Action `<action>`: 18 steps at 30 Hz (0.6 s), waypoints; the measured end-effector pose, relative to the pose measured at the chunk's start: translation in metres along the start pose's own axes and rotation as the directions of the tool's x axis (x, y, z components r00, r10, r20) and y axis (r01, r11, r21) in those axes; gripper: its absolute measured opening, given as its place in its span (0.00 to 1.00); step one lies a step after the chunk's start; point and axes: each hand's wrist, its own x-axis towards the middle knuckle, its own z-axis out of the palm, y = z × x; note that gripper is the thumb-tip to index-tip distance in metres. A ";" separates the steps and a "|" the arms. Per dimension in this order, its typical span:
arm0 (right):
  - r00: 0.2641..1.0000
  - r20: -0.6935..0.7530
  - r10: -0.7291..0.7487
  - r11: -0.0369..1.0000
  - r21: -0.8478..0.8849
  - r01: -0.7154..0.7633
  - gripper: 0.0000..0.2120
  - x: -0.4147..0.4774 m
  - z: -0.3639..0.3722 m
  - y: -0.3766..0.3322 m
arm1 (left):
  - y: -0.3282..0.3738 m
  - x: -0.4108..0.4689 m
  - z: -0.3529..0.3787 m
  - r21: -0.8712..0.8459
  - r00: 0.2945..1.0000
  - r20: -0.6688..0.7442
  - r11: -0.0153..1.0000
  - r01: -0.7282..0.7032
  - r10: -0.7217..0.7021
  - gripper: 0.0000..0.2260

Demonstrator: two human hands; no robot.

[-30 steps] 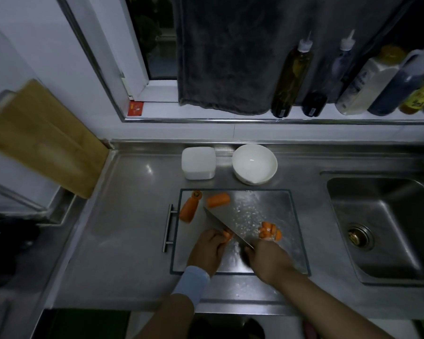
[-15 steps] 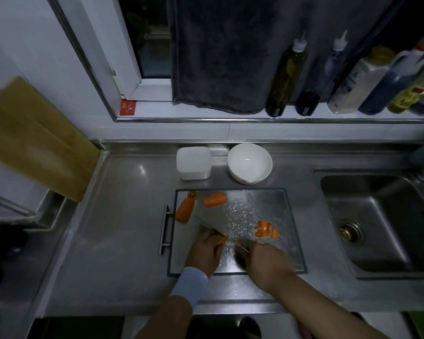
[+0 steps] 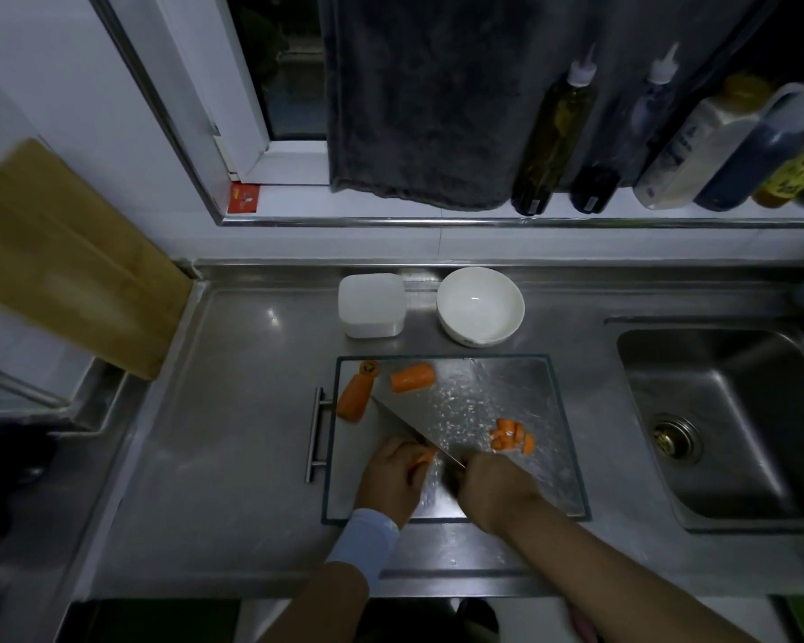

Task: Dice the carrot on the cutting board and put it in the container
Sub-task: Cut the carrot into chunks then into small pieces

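Surroundings first: your textured steel cutting board (image 3: 521, 387) sits centre frame on the stainless counter (image 3: 233, 433), w/ its bar handle (image 3: 315, 433) on the left edge. Just above it in frame stand the white square plastic container (image 3: 371, 304) and, to its right, a white round bowl (image 3: 480, 304); neither touches the board. A steel sink basin (image 3: 725, 424) fills the right side. A tan wooden board (image 3: 66, 262) leans at upper left. A dark grey towel (image 3: 418, 99) hangs top centre, w/ a row of bottles (image 3: 553, 136) on the sill beside it.

Carrot: a big orange carrot stub (image 3: 354, 399) and a shorter carrot chunk (image 3: 412, 377) lie at the board's upper left corner, apart from your hands. A small pile of diced carrot (image 3: 511, 436) sits right of centre, just above your right hand (image 3: 493, 491). That hand is clenched round the handle of the wide steel knife (image 3: 405, 422). The blade runs diagonally up-left, btwn the uncut chunks and the diced pile. Your left hand (image 3: 391, 480), white cuff (image 3: 367, 536) at the wrist, has its fingers curled over a small carrot piece (image 3: 425, 457), pinning it right beside the blade, lower centre of the board.
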 end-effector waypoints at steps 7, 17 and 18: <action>1.000 -0.028 0.011 1.000 0.017 -0.011 0.10 0.010 0.001 -0.013 | 0.004 -0.001 -0.003 0.010 0.998 0.001 0.998 -0.068 0.068 0.07; 0.996 -0.093 -0.004 0.998 0.056 0.009 0.12 -0.021 -0.001 0.000 | 0.002 -0.006 0.000 0.028 0.998 -0.046 0.999 -0.047 0.048 0.10; 0.995 -0.096 -0.004 0.998 0.055 0.009 0.12 -0.024 -0.003 0.002 | 0.003 -0.007 0.000 0.020 0.998 -0.055 0.999 -0.042 0.044 0.10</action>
